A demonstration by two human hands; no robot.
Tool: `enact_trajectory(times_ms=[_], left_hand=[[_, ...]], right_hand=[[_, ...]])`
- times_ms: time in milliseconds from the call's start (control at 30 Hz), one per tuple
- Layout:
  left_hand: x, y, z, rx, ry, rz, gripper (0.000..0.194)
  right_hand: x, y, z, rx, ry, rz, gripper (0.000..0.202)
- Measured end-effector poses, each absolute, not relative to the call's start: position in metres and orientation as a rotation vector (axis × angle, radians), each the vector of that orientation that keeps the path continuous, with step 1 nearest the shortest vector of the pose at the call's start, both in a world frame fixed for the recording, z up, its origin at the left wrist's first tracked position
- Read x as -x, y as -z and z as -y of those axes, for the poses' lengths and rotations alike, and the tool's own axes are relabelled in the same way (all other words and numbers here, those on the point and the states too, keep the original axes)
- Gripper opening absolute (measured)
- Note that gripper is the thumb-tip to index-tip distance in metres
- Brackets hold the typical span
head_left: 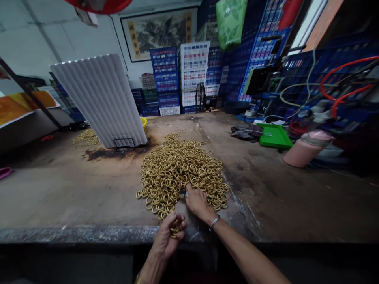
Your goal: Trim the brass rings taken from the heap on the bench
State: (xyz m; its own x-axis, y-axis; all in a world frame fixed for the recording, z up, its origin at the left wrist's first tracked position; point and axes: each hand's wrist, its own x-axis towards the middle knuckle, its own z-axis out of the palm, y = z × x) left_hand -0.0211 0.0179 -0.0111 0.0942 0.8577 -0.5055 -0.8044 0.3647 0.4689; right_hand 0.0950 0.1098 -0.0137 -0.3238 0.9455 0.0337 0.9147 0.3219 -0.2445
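Note:
A heap of brass-coloured rings point(180, 165) lies on the worktable point(97, 197). My left hand point(171, 232) is at the table's front edge, palm turned up, with its fingers curled round several brass rings point(174, 229). My right hand point(197, 200) reaches into the near side of the heap, its fingers bent down among the rings. A small dark object point(182, 192) shows beside its fingertips; what those fingers hold, if anything, is hidden. A silvery bracelet point(214, 223) is on the right wrist.
Ribbed white panels point(100, 98) stand in a wire holder point(124, 144) at the back left, near more rings point(87, 137). To the right are a green tray point(275, 136), dark cloth point(245, 133) and a pink bottle point(306, 150). Stacked crates point(164, 77) stand behind the table.

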Motion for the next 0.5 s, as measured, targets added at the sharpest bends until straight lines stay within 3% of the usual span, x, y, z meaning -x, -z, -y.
enact_trajectory(times_ms=[133, 300, 400, 500], left_hand=[[0.018, 0.009, -0.022, -0.134, -1.295, -0.877, 0.031], [0.012, 0.009, -0.026, -0.336, -1.329, -1.022, 0.038], [0.007, 0.008, -0.026, -0.411, -1.331, -1.061, 0.044], [0.004, 0.006, -0.024, -0.501, -1.298, -1.046, 0.037]], right_hand=[[-0.101, 0.013, -0.109, 1.634, -0.503, 2.210, 0.012], [-0.108, 0.010, -0.095, 1.291, -1.108, 1.772, 0.005], [-0.107, 0.009, -0.083, 1.186, -1.403, 1.540, 0.008], [-0.106, 0.009, -0.074, 1.131, -1.597, 1.366, 0.019]])
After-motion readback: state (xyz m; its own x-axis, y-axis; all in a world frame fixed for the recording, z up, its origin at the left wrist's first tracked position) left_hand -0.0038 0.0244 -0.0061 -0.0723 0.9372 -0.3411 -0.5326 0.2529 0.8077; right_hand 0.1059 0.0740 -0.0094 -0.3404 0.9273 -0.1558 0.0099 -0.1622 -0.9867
